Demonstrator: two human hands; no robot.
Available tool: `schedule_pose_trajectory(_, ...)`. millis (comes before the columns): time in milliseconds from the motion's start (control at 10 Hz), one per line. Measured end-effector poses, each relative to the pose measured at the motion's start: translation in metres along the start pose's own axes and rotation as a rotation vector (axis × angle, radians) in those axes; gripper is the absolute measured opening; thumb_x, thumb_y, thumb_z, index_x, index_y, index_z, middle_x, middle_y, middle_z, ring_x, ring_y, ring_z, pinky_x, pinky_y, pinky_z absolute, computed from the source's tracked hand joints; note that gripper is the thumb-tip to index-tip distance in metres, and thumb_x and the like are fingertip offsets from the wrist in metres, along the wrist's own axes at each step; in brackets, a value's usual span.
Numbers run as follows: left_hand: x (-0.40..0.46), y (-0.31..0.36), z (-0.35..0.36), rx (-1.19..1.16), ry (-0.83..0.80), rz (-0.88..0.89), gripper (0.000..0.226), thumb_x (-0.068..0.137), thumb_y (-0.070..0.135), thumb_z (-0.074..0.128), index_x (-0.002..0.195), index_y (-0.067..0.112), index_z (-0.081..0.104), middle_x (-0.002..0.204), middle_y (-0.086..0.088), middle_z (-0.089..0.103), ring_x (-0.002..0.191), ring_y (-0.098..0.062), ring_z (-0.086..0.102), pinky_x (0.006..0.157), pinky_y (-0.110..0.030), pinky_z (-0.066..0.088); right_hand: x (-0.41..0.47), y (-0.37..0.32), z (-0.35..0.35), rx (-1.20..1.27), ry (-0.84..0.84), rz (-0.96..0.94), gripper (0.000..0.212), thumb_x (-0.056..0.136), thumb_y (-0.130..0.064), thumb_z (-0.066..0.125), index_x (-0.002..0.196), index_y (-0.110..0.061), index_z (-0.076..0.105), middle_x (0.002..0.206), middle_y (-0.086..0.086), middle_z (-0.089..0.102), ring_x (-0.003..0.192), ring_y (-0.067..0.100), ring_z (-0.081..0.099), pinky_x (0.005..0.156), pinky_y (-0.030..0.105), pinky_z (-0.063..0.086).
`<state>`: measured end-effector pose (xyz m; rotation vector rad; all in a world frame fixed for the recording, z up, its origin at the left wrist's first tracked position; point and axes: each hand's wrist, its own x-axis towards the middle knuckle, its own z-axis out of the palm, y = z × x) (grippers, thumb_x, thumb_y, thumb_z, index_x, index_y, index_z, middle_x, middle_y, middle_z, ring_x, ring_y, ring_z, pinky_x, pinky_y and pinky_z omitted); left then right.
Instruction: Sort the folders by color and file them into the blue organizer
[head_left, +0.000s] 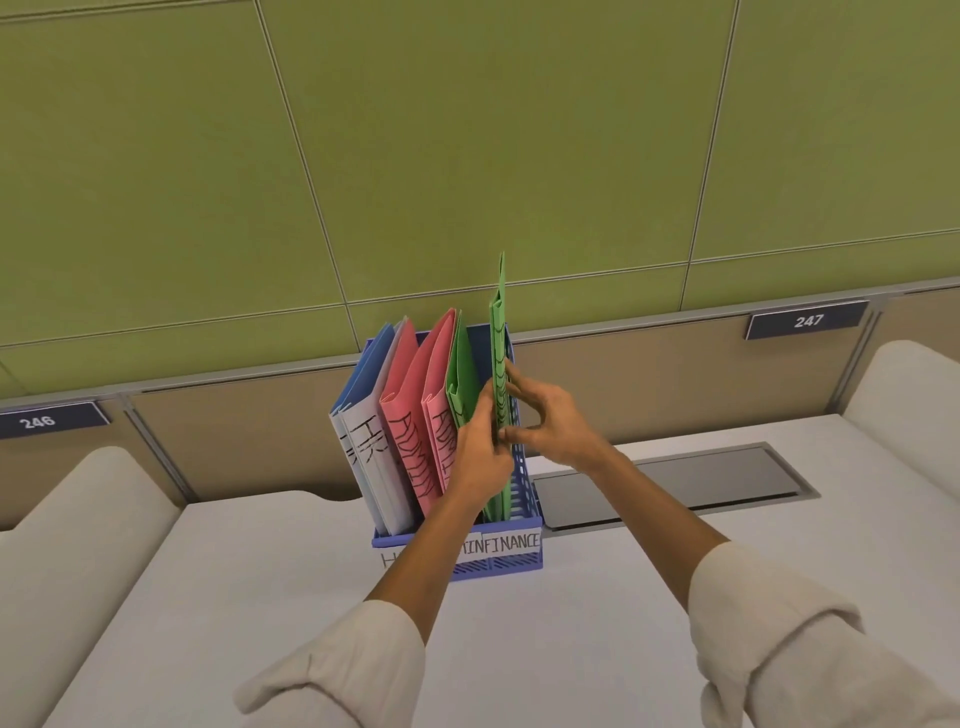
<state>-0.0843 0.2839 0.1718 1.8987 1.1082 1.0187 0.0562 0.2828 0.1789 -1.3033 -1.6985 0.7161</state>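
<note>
The blue organizer (511, 558) stands on the white table (260, 597) against the partition, and everything here is placed from it. In its left compartment lean two blue folders (371, 457) marked HR; in the middle, two pink folders (410, 447) marked ADMIN; at the right, a green folder (462, 374). A second, taller green folder (500, 332) stands upright at the organizer's right side, its top well above the rim. The left hand (480, 462) presses its fingers against this folder's left face. The right hand (545, 421) pinches its edge from the right. A FINANCE label (511, 542) sits on the organizer's front.
</note>
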Motion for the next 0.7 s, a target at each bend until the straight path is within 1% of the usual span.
schedule_pose_trajectory(100,-0.013,-0.012,0.010,0.062,-0.014,-0.110,0.080,0.084,-0.018,0.046,0.152,0.015,0.021,0.140,-0.006,0.048,0.127,-0.017,0.049,0.099,-0.017,0.037,-0.011,0.018,0.016,-0.050,0.005,0.020,0.094,0.074,-0.003,0.080,0.151,-0.024,0.029,0.153,0.000,0.040,0.140,0.011,0.037,0.117,0.038,0.032)
schedule_pose_trajectory(200,-0.023,-0.022,0.017,0.074,-0.004,-0.162,0.070,0.084,-0.016,0.044,0.147,0.010,0.028,0.130,-0.011,0.055,0.117,-0.024,0.058,0.094,-0.023,0.047,-0.017,0.026,0.027,-0.086,0.014,0.003,0.089,0.076,-0.004,0.079,0.149,-0.022,0.033,0.151,-0.002,0.041,0.138,0.007,0.038,0.116,0.034,0.033)
schedule_pose_trajectory(300,-0.037,-0.030,0.022,0.087,0.003,-0.175,0.059,0.084,-0.012,0.046,0.139,0.006,0.035,0.121,-0.012,0.059,0.107,-0.024,0.062,0.084,-0.021,0.050,-0.026,0.037,0.041,-0.097,0.025,0.019,0.082,0.078,-0.004,0.077,0.148,-0.020,0.039,0.142,0.000,0.054,0.128,0.010,0.052,0.106,0.023,0.043)
schedule_pose_trajectory(400,-0.043,-0.031,0.022,0.073,0.002,-0.178,0.059,0.083,-0.012,0.049,0.138,0.007,0.037,0.121,-0.010,0.059,0.106,-0.021,0.062,0.083,-0.019,0.050,-0.030,0.038,0.047,-0.100,0.032,0.040,0.081,0.077,-0.005,0.077,0.148,-0.019,0.040,0.135,0.001,0.060,0.121,0.012,0.058,0.100,0.019,0.047)
schedule_pose_trajectory(500,-0.059,-0.027,0.019,0.051,-0.002,-0.156,0.060,0.082,-0.011,0.052,0.137,0.010,0.041,0.121,-0.007,0.061,0.109,-0.021,0.062,0.087,-0.025,0.054,-0.041,0.031,0.050,-0.129,0.008,0.049,0.083,0.077,-0.013,0.078,0.149,-0.018,0.038,0.133,0.002,0.061,0.120,0.016,0.059,0.101,0.035,0.051)
schedule_pose_trajectory(600,-0.079,-0.028,0.016,0.087,0.023,-0.116,0.051,0.084,-0.006,0.055,0.133,0.008,0.047,0.120,-0.006,0.063,0.109,-0.022,0.062,0.090,-0.029,0.053,-0.058,0.029,0.051,-0.164,-0.021,0.051,0.080,0.080,-0.017,0.078,0.149,-0.015,0.036,0.132,0.005,0.062,0.119,0.019,0.059,0.100,0.031,0.050)
schedule_pose_trajectory(700,-0.105,-0.035,0.008,0.293,0.018,-0.156,0.045,0.089,0.009,0.060,0.132,0.007,0.047,0.125,-0.010,0.060,0.117,-0.027,0.057,0.097,-0.042,0.049,-0.091,0.034,0.051,-0.304,-0.076,0.074,0.075,0.087,-0.028,0.072,0.150,-0.013,0.034,0.137,0.009,0.058,0.124,0.027,0.055,0.100,0.030,0.043)
